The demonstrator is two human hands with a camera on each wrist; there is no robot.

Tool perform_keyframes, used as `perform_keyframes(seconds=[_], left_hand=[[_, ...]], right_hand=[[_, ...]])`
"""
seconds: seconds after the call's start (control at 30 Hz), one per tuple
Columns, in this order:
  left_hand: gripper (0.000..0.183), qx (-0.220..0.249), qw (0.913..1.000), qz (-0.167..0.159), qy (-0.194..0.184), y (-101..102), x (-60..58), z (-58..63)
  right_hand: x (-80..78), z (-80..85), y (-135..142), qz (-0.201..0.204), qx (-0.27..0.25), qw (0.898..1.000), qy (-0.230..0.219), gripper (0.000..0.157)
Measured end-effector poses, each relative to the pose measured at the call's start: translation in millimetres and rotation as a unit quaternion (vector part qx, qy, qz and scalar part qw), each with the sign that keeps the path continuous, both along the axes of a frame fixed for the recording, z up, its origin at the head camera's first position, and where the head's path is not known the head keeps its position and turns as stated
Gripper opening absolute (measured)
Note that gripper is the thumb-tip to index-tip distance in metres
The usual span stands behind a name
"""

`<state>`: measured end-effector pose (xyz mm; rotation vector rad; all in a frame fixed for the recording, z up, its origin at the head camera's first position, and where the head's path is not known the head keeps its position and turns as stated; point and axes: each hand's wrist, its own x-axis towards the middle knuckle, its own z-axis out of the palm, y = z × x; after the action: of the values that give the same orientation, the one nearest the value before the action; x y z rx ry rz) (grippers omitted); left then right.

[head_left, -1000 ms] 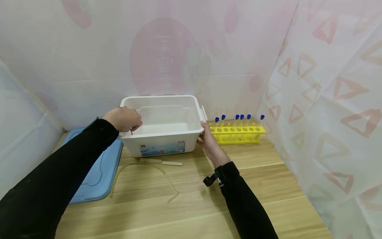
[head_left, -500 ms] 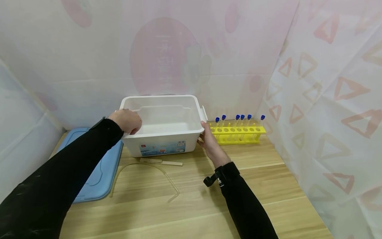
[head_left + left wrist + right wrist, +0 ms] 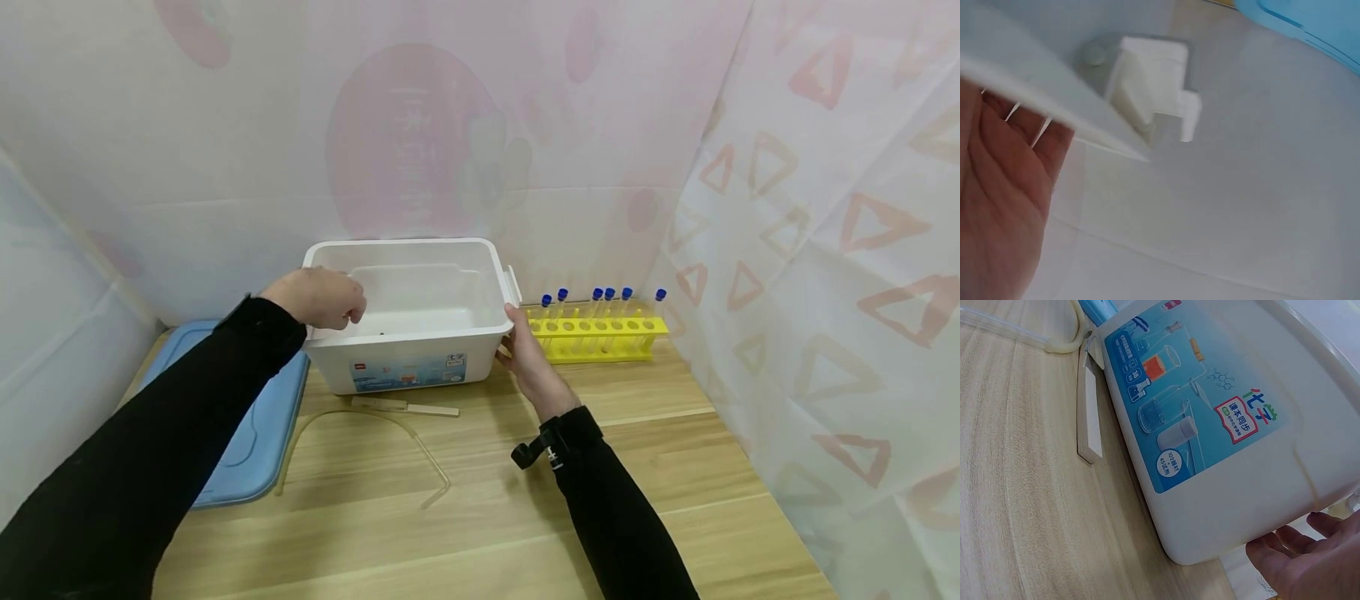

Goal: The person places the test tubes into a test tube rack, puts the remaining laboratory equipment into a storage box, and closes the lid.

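Observation:
A white plastic storage box (image 3: 405, 358) with a blue chemistry-set label (image 3: 1172, 406) stands at the back of the table. My left hand (image 3: 321, 298) is over its left end, fingers bent down into the box. In the left wrist view the palm (image 3: 1007, 181) shows, with the box wall hiding part of the fingers; I cannot tell whether they hold anything. A small dark speck (image 3: 381, 334) shows just inside the front rim. My right hand (image 3: 528, 358) holds the box's right front corner, thumb at the rim and fingers under it.
A yellow rack (image 3: 600, 329) with several blue-capped test tubes stands right of the box. In front lie a wooden test tube clamp (image 3: 431, 410) and rubber tubing (image 3: 307, 425) joined to a bent glass tube (image 3: 431, 458). A blue lid (image 3: 247, 442) lies at left.
My left hand dipped further into the box, then rose slightly and shifted right. A thin dark thing below its fingers is out of sight; a dark speck now shows by the front rim.

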<state>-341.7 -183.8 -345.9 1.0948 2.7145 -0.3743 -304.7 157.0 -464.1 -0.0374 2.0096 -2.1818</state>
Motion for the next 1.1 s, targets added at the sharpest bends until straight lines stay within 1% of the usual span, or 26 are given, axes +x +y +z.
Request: perform_keyframes(seconds=[0.1,0.27,0.4,0.57,0.73,0.93,1.1], left_hand=[[0.014,0.005,0.9999,0.012,0.000,1.5,3.5,4.7],[0.017,0.024,0.9996,0.013,0.009,2.2,10.5,10.1],[0.018,0.063,0.9977,0.015,0.019,1.0,16.7,10.5],[0.023,0.115,0.9921,0.032,0.039,-2.8,27.5,9.6],[0.027,0.161,0.9829,0.050,0.073,-7.6,39.0,8.3],[0.033,0.198,0.9693,0.106,0.100,-6.6,52.2,6.5],[0.037,0.233,0.9559,0.133,0.120,-1.4,63.8,1.6]], right_hand=[[0.6,0.0,-0.1,0.000,-0.002,1.000,0.003,0.083],[2.1,1.0,-1.3,-0.002,-0.004,1.000,0.005,0.078],[2.1,1.2,-2.4,-0.002,-0.004,1.000,0.002,0.075],[1.7,1.5,-2.9,0.001,-0.002,1.000,0.002,0.075],[2.0,0.7,-2.5,0.003,-0.002,1.000,0.007,0.073],[1.6,0.0,-2.9,0.003,0.004,1.000,0.003,0.074],[0.6,-0.3,-2.0,0.003,0.002,1.000,0.003,0.075]])
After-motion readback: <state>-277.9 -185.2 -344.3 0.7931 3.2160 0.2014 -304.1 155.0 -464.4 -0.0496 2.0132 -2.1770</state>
